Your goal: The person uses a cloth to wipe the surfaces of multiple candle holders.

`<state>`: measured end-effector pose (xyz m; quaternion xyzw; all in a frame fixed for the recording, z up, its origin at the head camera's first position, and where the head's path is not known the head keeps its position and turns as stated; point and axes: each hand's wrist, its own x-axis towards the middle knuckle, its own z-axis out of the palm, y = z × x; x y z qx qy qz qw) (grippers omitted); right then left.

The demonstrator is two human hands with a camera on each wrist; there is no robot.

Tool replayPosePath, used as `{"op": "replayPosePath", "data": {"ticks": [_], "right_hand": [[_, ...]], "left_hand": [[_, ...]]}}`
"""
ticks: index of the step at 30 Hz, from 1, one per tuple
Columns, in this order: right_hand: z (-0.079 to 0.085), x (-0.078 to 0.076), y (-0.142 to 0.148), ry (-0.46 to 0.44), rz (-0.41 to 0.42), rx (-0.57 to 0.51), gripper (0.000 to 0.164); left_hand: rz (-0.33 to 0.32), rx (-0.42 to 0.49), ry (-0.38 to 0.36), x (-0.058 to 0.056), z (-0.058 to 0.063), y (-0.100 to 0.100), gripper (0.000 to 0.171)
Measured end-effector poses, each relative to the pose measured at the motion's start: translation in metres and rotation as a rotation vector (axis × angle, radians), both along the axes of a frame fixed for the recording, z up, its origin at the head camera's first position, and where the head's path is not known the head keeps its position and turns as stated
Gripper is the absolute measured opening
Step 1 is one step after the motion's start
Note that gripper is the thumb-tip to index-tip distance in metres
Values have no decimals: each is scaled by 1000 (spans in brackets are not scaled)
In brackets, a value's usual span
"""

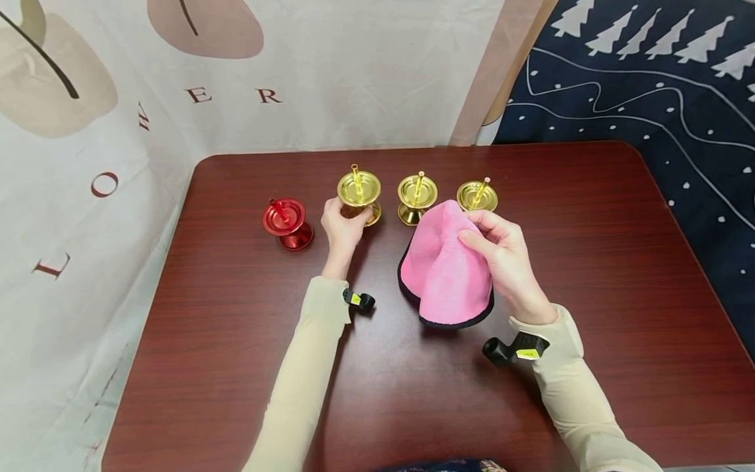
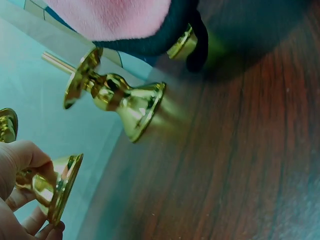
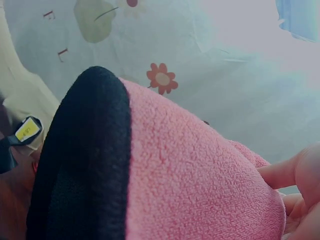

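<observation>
My left hand (image 1: 345, 231) grips a gold candle holder (image 1: 360, 188) by its stem, its dish facing up. In the left wrist view, fingertips curl under the flared foot (image 2: 62, 187). To its right stands a second gold candle holder (image 1: 417, 191), shown sideways in the left wrist view. A pink fleecy cloth (image 1: 448, 269) with black edging hangs in a cone from my right hand (image 1: 507, 259), pinched between thumb and fingers at its top. The right wrist view shows its dark, hollow underside (image 3: 75, 190). Behind the cloth, a third gold candle holder (image 1: 476, 195) is partly hidden.
A red candle holder (image 1: 286, 219) stands left of my left hand. All are on a dark red-brown wooden table (image 1: 236, 367) with rounded far corners. A pale printed curtain (image 1: 354, 78) hangs behind it, and a navy cloth with white trees (image 1: 625, 98) hangs at the right.
</observation>
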<state>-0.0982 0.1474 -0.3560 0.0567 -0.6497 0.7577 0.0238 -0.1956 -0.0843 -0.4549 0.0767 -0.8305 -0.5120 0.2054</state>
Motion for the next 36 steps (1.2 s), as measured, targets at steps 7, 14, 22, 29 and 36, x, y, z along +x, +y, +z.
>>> {"op": "replayPosePath", "data": {"ticks": [7, 14, 22, 29, 36], "right_hand": [[0, -1, 2, -12, -13, 16, 33], [1, -1, 2, -14, -13, -3, 33], [0, -1, 2, -9, -8, -11, 33], [-1, -2, 1, -1, 1, -21, 35], [-1, -2, 1, -6, 7, -32, 36]], "left_hand": [[29, -24, -91, -10, -7, -1, 34], [24, -52, -111, -15, -11, -2, 35], [25, -102, -144, -18, -16, -5, 37], [28, -102, -143, -18, -16, -7, 37], [21, -92, -130, -17, -18, -8, 38]]}}
